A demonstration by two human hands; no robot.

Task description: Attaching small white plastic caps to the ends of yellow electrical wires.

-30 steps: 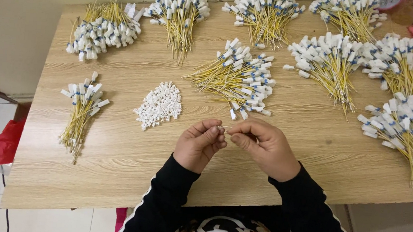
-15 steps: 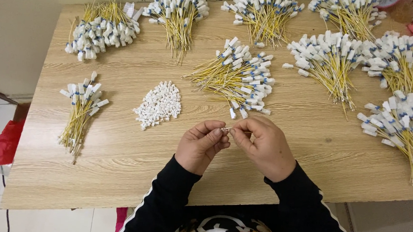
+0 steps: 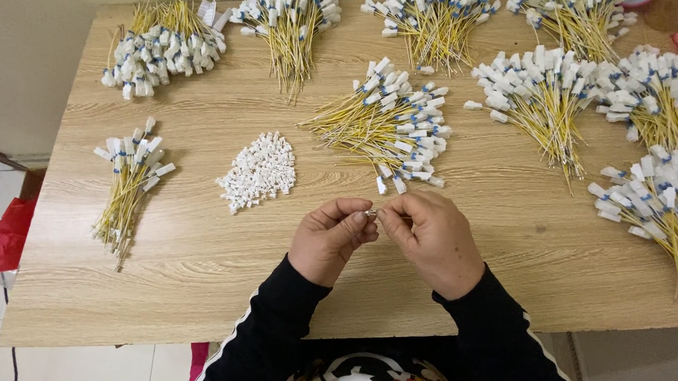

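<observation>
On the wooden worktop (image 3: 186,283) the left hand (image 3: 331,238) and the right hand (image 3: 432,240) meet fingertip to fingertip near the front edge, both narrowly pinched on one tiny pale part (image 3: 371,213) held between them; it is too small to tell its long axis, and both hands are equally near it, since each touches it. From the left, a thin bundle of yellow wires with white tags (image 3: 126,186) lies well apart from the left hand, its long axis running roughly front to back. Next comes a single heap of small white caps (image 3: 258,172), near the left hand and just beyond it. Directly beyond both hands lies a fanned bundle of tagged wires (image 3: 389,122), its tags pointing right, its nearest tags close to the fingertips. I count nine wire bundles wholly or partly in view, one cap heap, and two hands. A red bag (image 3: 0,240) sits on the floor at the left.
</observation>
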